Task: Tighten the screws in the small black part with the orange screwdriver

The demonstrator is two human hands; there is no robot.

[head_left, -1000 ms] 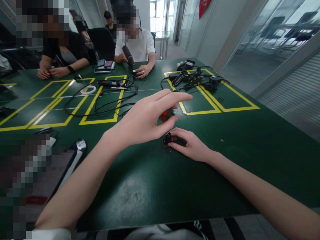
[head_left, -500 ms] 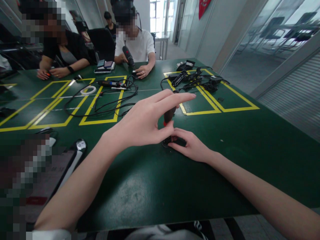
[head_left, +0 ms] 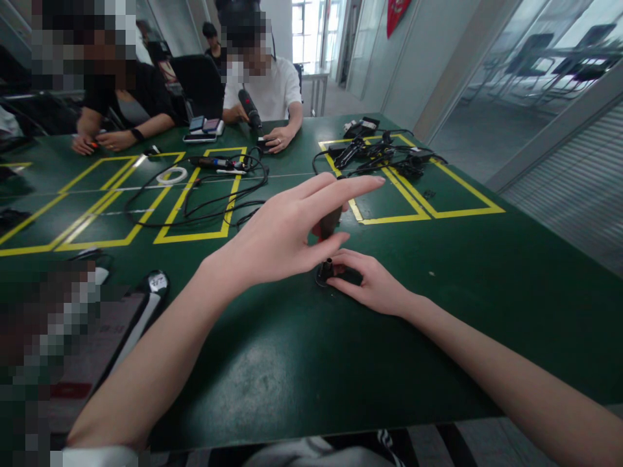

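Note:
My left hand (head_left: pixel 292 227) is closed around a dark-handled tool (head_left: pixel 331 222), its index finger stretched out to the right over it. A bit of red shows near my thumb; the tool's lower end is hidden behind it. Below, a small black part with a round base and an upright hollow post (head_left: pixel 322 274) stands on the green table. The thumb and fingers of my right hand (head_left: pixel 367 280) pinch this part from the right. The tool's handle is above the post, and I cannot tell whether they touch.
Black cables and adapters (head_left: pixel 384 155) lie at the back right, among yellow tape outlines (head_left: pixel 467 213). A corded tool (head_left: pixel 217 162) and a white ring (head_left: pixel 172 176) lie back left. Two co-workers sit opposite; one holds a black tool (head_left: pixel 250 109). A screen-like device (head_left: pixel 111 331) is front left.
My left hand's thumb and the tool have shifted slightly up and right. The top of the black part's post now shows. My right hand has stayed in place.

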